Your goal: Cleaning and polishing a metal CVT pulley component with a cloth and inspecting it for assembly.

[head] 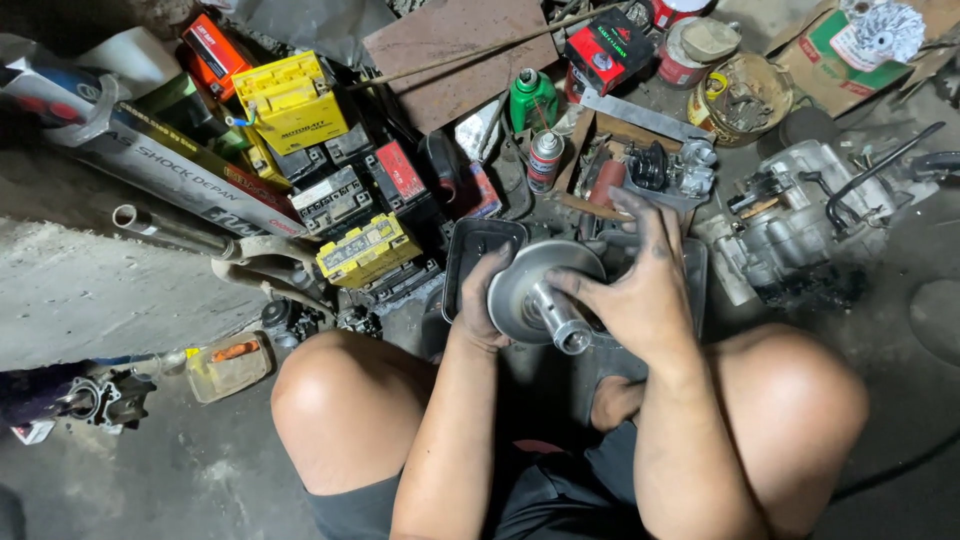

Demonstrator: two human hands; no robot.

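While the left hand (480,305) grips the round grey metal pulley disc (535,290) to steady it, the right hand (640,285) clasps its hub above the dark metal tray (470,240).

grey metal pulley (530,290) — tilted, shaft protruding; held

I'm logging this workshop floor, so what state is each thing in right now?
Metal pulley disc with shaft: held up in both hands, shaft pointing toward the camera.
Left hand: closed on the disc's left rim.
Right hand: fingers spread over the disc's right side.
Green bottle: upright, capped.
Spray can: upright.
Yellow battery: lying on the pile.
Engine case: on the floor, untouched.
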